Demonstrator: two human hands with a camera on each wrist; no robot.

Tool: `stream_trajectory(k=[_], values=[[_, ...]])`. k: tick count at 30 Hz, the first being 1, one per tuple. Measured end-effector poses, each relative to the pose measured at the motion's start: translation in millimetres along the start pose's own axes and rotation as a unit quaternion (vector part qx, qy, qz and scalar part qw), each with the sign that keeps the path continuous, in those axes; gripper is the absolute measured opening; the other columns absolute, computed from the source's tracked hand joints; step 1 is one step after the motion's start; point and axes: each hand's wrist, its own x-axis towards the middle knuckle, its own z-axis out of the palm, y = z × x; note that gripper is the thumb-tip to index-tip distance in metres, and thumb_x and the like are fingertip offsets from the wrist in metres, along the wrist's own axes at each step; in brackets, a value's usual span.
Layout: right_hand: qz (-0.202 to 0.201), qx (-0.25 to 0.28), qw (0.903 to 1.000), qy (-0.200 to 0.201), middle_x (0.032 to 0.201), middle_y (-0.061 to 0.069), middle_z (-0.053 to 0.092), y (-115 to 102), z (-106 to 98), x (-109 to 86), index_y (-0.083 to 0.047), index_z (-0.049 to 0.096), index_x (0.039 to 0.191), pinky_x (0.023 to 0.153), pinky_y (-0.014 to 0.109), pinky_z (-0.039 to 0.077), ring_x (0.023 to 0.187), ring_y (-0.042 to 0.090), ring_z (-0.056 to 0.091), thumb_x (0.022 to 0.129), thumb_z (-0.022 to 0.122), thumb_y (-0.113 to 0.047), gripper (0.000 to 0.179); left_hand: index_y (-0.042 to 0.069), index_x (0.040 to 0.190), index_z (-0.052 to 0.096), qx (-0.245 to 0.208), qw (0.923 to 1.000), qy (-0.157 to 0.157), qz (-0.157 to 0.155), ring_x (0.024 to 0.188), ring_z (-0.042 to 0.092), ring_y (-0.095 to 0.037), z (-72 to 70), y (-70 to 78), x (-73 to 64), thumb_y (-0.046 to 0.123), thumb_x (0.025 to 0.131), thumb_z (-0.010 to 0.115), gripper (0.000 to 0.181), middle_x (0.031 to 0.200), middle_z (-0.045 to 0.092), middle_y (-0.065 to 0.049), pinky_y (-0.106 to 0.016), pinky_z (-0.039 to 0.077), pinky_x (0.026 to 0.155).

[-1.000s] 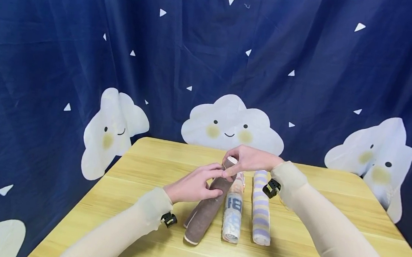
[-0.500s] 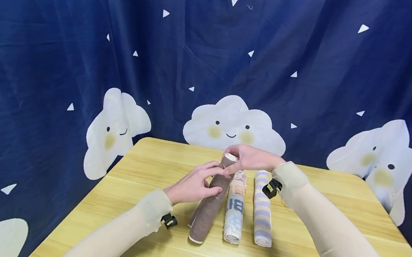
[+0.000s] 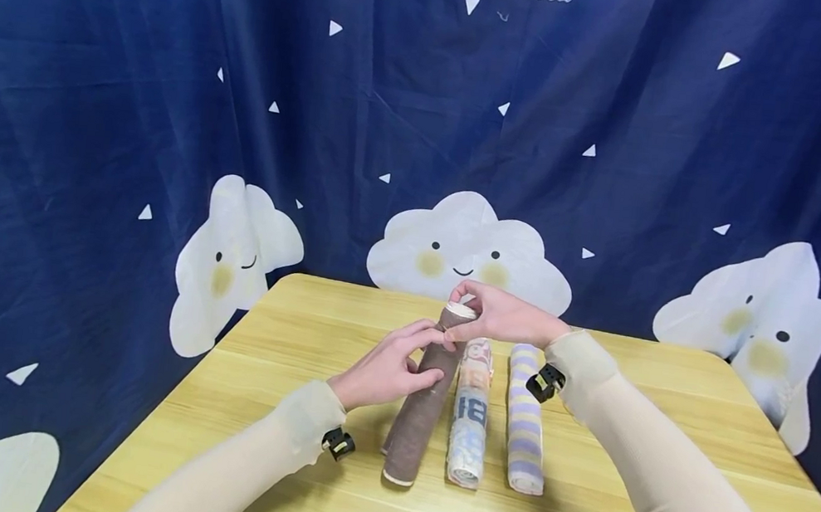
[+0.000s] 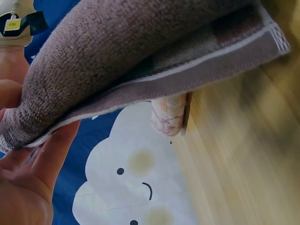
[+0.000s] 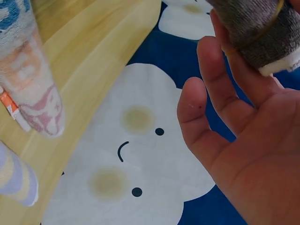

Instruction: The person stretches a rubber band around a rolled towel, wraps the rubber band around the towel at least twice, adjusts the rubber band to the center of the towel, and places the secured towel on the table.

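A rolled brown towel (image 3: 417, 424) slants over the table with its far end raised. My left hand (image 3: 387, 366) holds it around the upper half, thumb on the near side; in the left wrist view the fingers curl under the roll, and a loose flap with a pale edge hangs along it. My right hand (image 3: 509, 315) grips the raised far end between thumb and fingers. A thin yellowish rubber band (image 5: 272, 23) crosses the towel near that end in the right wrist view, where the other fingers are partly spread.
Right of the brown towel lies a rolled pale towel (image 3: 467, 437) with printed figures. Further right is a rolled purple-and-yellow striped towel (image 3: 525, 435). Both rest on the wooden table (image 3: 661, 449). A dark blue curtain (image 3: 426, 107) with clouds hangs behind the far edge.
The brown towel's near end has swung slightly to the right, so the roll stands a little straighter. Both hands keep hold of it; the right hand has shifted slightly at the far end.
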Motion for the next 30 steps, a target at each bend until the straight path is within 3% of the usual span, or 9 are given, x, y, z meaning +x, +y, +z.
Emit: stream_trajectory(k=[4,8,14,22,30], values=[[-0.019,-0.010,0.9990,0.040,0.073,0.001,0.056,8.3,5.2,-0.7,-0.021,0.045,0.111,0.064,0.032,0.044,0.062,0.016,0.052,0.080,0.067,-0.039,0.042,0.034,0.113,0.052,-0.012,0.9997,0.019,-0.007,0.101,0.050,-0.006,1.4,-1.9,0.6,0.019,0.085,0.064,0.034,0.115,0.048,0.016,-0.023,0.052,0.060],[-0.025,-0.001,0.9961,0.084,0.063,0.000,0.046,16.5,10.9,-0.7,-0.022,0.042,0.107,0.051,0.030,0.037,0.051,0.015,0.039,0.079,0.067,-0.045,0.044,0.032,0.113,0.051,-0.012,0.9994,0.031,-0.010,0.098,0.050,-0.008,1.9,-2.1,1.1,0.019,0.085,0.064,0.034,0.111,0.049,0.014,-0.023,0.053,0.060],[-0.022,0.025,0.9914,0.127,0.064,0.003,0.054,18.8,18.1,-2.8,-0.020,0.039,0.105,0.050,0.032,0.037,0.051,0.017,0.042,0.075,0.069,-0.050,0.052,0.026,0.113,0.046,-0.023,0.9979,0.055,-0.025,0.088,0.052,-0.011,1.9,0.1,1.9,0.018,0.083,0.067,0.037,0.106,0.051,0.007,-0.023,0.052,0.057],[-0.020,0.002,0.9921,0.124,0.059,-0.001,0.039,16.2,19.5,-3.2,-0.020,0.041,0.105,0.045,0.029,0.033,0.046,0.014,0.034,0.075,0.071,-0.045,0.050,0.035,0.131,0.035,-0.037,0.9978,0.045,-0.032,0.085,0.056,-0.011,2.4,-2.2,-0.2,0.017,0.082,0.068,0.062,0.117,0.050,0.008,-0.024,0.053,0.058],[-0.014,-0.003,0.9932,0.115,0.059,-0.001,0.040,13.1,18.1,-5.2,-0.020,0.041,0.105,0.046,0.029,0.033,0.046,0.014,0.033,0.075,0.071,-0.048,0.051,0.036,0.126,0.040,-0.026,0.9983,0.040,-0.032,0.086,0.056,-0.011,1.6,-1.7,0.5,0.021,0.082,0.068,0.054,0.115,0.049,0.010,-0.023,0.053,0.057]])
